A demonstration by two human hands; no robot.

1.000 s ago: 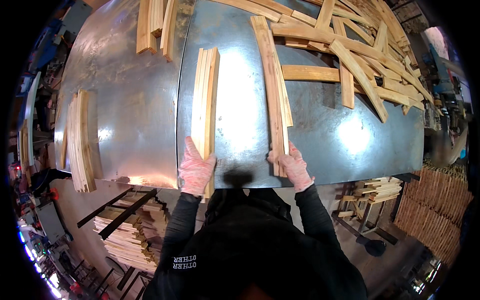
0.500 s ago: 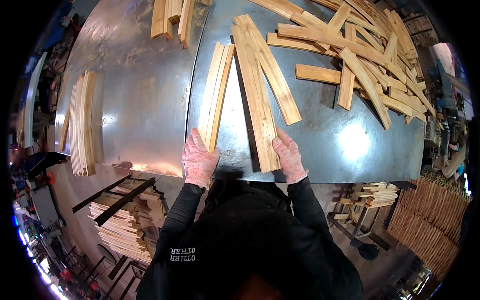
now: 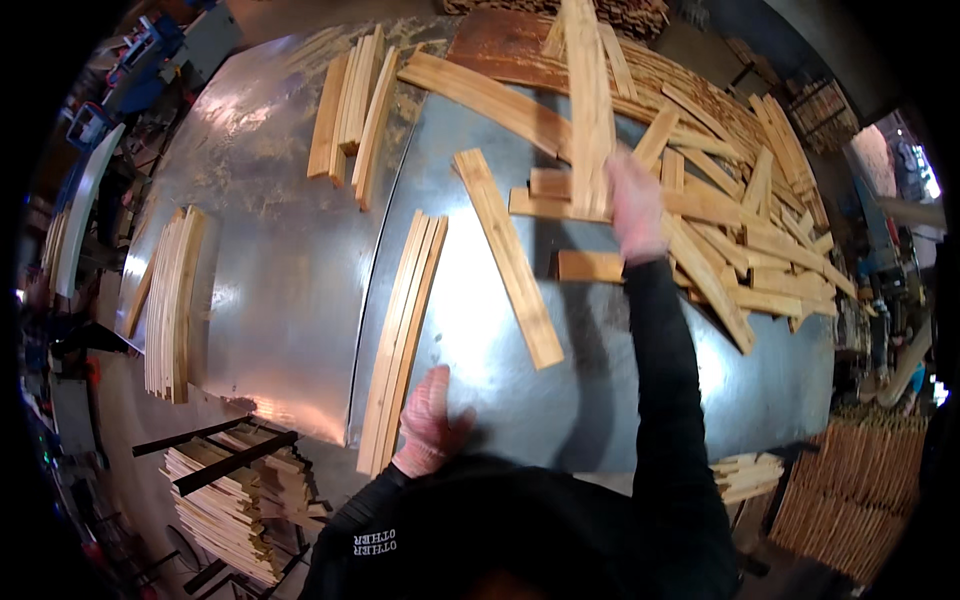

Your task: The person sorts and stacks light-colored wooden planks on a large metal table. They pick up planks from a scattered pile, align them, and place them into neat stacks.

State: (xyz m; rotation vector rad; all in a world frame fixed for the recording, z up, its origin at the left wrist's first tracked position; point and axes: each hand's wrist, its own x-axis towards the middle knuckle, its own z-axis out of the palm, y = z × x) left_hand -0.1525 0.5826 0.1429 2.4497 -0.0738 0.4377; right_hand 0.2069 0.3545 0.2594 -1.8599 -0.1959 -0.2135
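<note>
My left hand (image 3: 432, 420), in a pale glove, rests flat on the metal table (image 3: 280, 300) beside the near end of a small stack of long wooden slats (image 3: 404, 335). My right hand (image 3: 634, 205) is stretched far forward and grips a long slat (image 3: 590, 100) that stands up from the loose pile of slats (image 3: 740, 240) at the far right. A single slat (image 3: 508, 255) lies flat between the stack and my right arm.
Another bundle of slats (image 3: 172, 300) lies at the table's left edge, and one more bundle (image 3: 352, 110) at the far left. Stacked slats (image 3: 235, 500) sit on a rack below the table's near edge. Woven panels (image 3: 850, 490) stand at the lower right.
My right hand has let go of the slats near the front edge and reached forward into the pile, taking hold of a long slat. My left hand has stayed by the stack.
</note>
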